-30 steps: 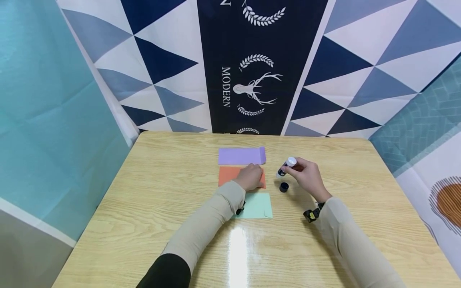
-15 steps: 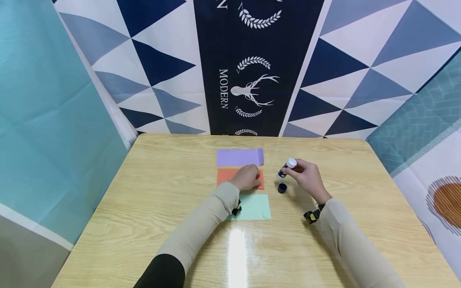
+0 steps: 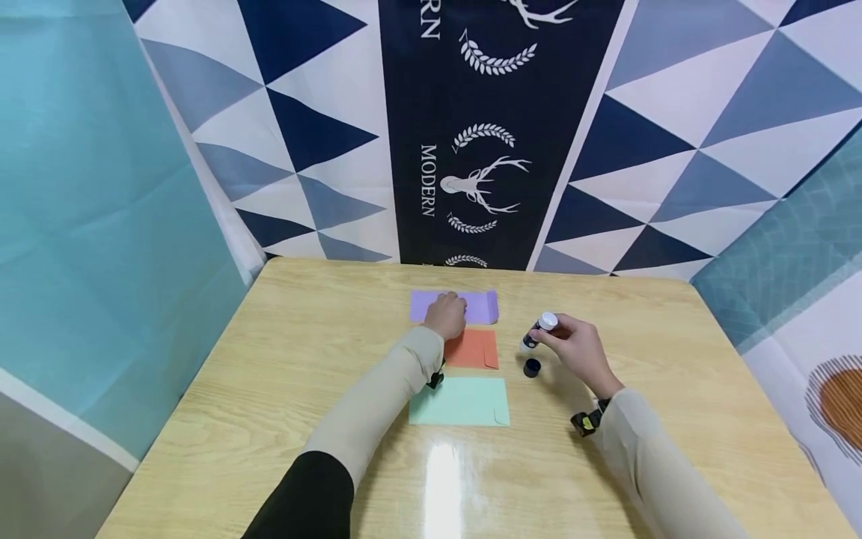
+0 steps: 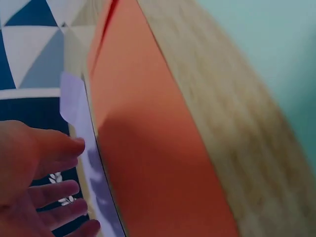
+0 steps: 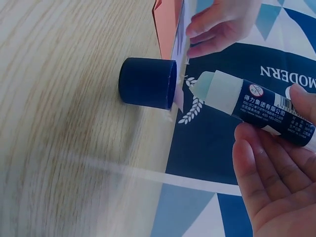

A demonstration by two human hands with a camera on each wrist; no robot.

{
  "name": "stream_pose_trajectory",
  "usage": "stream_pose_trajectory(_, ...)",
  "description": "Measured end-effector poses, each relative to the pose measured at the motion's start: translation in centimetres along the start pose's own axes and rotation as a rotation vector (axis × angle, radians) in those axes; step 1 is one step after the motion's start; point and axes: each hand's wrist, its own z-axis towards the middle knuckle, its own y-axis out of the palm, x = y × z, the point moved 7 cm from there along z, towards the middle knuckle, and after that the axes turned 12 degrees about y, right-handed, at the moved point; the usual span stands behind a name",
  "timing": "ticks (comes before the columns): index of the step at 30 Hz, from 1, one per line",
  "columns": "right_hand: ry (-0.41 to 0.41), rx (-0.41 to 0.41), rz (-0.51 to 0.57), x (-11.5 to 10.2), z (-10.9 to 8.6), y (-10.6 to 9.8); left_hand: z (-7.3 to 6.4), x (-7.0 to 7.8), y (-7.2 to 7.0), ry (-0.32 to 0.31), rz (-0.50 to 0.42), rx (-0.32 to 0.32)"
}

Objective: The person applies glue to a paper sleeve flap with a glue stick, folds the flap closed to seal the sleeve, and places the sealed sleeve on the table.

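Note:
My right hand (image 3: 581, 352) pinches an uncapped glue stick (image 5: 266, 105), tilted, its pale tip bare in the right wrist view. Just below it the dark cap (image 3: 532, 367) stands on the table, apart from the stick. My left hand (image 3: 446, 316) is over the purple envelope (image 3: 480, 305), covering part of it and a corner of the orange envelope (image 3: 474, 349). In the left wrist view its fingers (image 4: 57, 192) are spread and loosely bent, with nothing between them. Whether they touch the purple paper I cannot tell. Nearest me lies a mint green envelope (image 3: 461, 404).
The three envelopes lie in a column on the wooden table (image 3: 303, 374), flaps toward the right. A patterned cloth (image 3: 471, 150) hangs behind the table's far edge. A teal cloth (image 3: 101, 187) hangs at the left.
My left hand has moved from the orange envelope away from me and slightly left, onto the purple envelope. The right hand still holds the glue stick near the cap. The head view has tilted slightly.

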Motion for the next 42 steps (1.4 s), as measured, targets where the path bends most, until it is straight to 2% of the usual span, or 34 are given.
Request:
stream_pose_trajectory(3, 0.003, 0.014, -0.020, 0.4, -0.5, -0.2, 0.4, -0.3, 1.2, -0.037, 0.006, -0.090)
stream_pose_trajectory(6, 0.003, 0.032, -0.031, 0.6, -0.7, -0.6, 1.0, -0.5, 1.9, -0.064, 0.005, -0.134)
stream_pose_trajectory(12, -0.022, 0.019, -0.024, -0.1, 0.1, 0.1, 1.1, -2.1, 1.4, -0.108, 0.025, -0.085)
stream_pose_trajectory(18, -0.025, 0.042, -0.023, 0.0, 0.2, -0.4, 1.5, -1.6, 1.4, -0.103, 0.009, -0.053)
stream_pose_trajectory(26, -0.040, 0.039, -0.040, -0.6, 1.0, -0.6, 1.3, -1.6, 1.2, -0.087, -0.037, -0.062)
stream_pose_trajectory(33, -0.057, 0.022, -0.062, -1.8, 3.0, -0.8, 1.4, -1.2, 1.3, -0.055, -0.041, -0.105)
stream_pose_trajectory(39, -0.028, -0.026, -0.059, -3.0, 5.5, -0.1, 1.6, -1.3, 1.4, -0.071, -0.045, -0.072)
stream_pose_trajectory(42, -0.013, -0.044, -0.047, -3.5, 6.7, 0.5, 1.6, -1.3, 1.4, -0.071, -0.022, -0.081)
